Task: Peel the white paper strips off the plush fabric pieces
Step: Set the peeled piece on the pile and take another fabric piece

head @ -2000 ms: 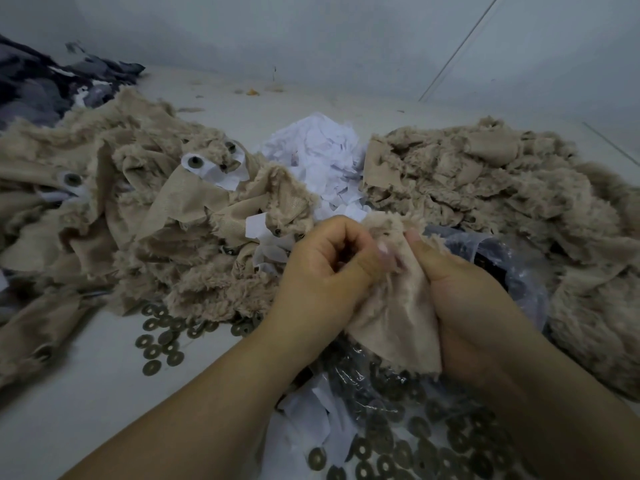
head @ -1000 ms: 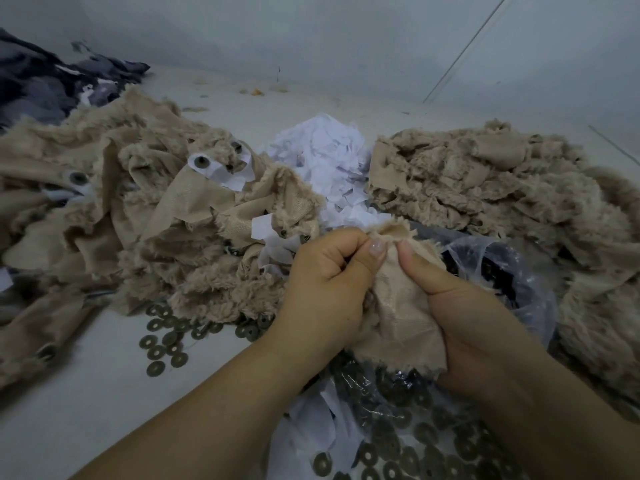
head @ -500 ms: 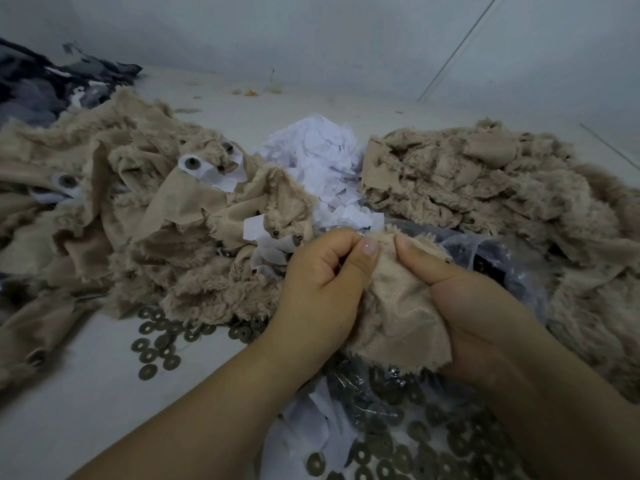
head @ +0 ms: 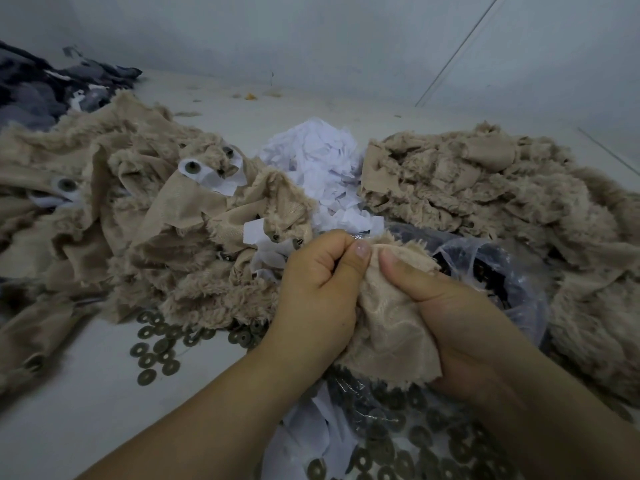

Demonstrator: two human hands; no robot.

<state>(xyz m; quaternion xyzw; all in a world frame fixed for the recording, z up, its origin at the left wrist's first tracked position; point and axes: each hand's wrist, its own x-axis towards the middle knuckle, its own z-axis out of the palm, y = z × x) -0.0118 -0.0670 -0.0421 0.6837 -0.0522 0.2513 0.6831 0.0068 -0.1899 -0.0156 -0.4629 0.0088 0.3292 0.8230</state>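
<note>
My left hand and my right hand both pinch the top edge of one beige plush fabric piece, thumbs almost touching, its smooth backing facing me. No paper strip shows on it; my fingers hide the far side. A pile of plush pieces with white paper strips and round eyes lies at the left. Another beige plush pile lies at the right. Loose white paper strips are heaped between the piles.
A clear plastic bag of dark washers lies under my hands. Several loose washers are scattered on the white table. Dark patterned cloth sits at the far left. A grey wall stands behind.
My thumbs have come closer together on the piece's top edge and my hands have shifted slightly. The piles have not moved.
</note>
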